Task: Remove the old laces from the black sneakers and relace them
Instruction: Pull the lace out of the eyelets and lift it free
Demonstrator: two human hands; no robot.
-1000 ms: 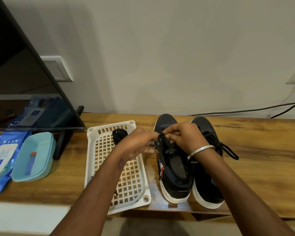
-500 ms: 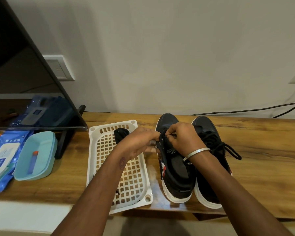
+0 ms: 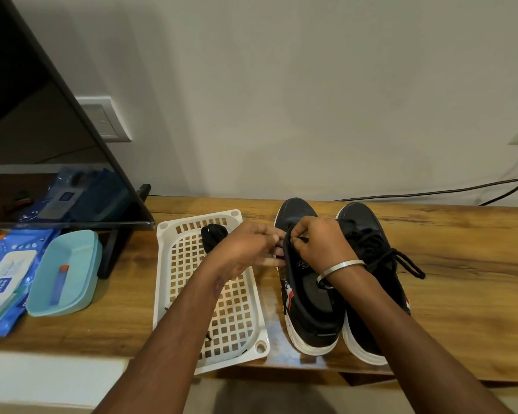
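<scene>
Black sneakers, white-soled: left sneaker [image 3: 307,309] and right sneaker [image 3: 371,255] stand side by side, touching, on a wooden shelf [image 3: 461,264], heels at its front edge, toes toward the wall, long axes running front to back. Bare wood lies open to their right; a white lattice tray [image 3: 237,309] sits just beside them on the left. Left hand [image 3: 248,246] and right hand [image 3: 320,246] meet over the left sneaker's tongue, fingers curled, pinching its black lace [image 3: 302,239]. The right sneaker is laced.
</scene>
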